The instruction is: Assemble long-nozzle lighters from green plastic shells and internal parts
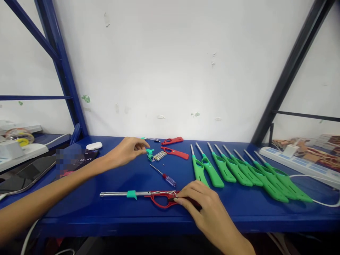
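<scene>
My left hand reaches over the back middle of the table, its thumb and fingertips closed at the edge of a small green part. Another green piece lies just below it. Near the front edge lies an opened red lighter with a metal tube, a green collar and a thin white wire. My right hand is closed on the handle end of this lighter, covering much of it. Between the hands rests a screwdriver with a clear red and blue handle.
Red shell halves and clear-looking pieces lie at the back middle. Several green lighters line the right. Phones, a white case and a power strip are at left. Another power strip is at right.
</scene>
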A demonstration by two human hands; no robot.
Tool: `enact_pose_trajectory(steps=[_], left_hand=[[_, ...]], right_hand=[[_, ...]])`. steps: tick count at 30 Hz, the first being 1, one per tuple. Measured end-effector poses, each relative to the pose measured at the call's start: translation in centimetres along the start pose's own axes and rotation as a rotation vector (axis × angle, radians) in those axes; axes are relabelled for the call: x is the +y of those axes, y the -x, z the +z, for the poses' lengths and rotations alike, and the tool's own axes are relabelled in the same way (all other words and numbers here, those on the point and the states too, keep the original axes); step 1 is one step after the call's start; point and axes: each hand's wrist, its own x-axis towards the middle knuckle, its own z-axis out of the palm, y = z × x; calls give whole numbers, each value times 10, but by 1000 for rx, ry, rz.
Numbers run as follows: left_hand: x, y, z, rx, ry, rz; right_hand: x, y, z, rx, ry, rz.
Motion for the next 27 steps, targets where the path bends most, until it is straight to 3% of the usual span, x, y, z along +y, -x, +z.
enact_pose_trajectory(steps=[2, 5, 6, 8, 14, 21, 27], left_hand=[[30, 30, 4, 53, 7, 70], [71, 77, 24, 83, -10, 230], [81, 88, 33, 128, -108, 349], [91, 101, 48, 191, -251, 410], [80, 89, 67, 73, -146, 347], [77, 94, 79, 146, 6, 282], [75, 91, 83, 167, 10, 233]], right_hand=[[-1, 0, 0, 1, 7, -4], [-2, 0, 0, -12, 28, -8], [-2, 0, 0, -14, 37, -14], [-2, 1, 0, -17, 51, -26], [0, 2, 0, -37, 49, -20], [-1, 2, -2, -47, 45, -24], [0, 1, -2, -60, 51, -38]])
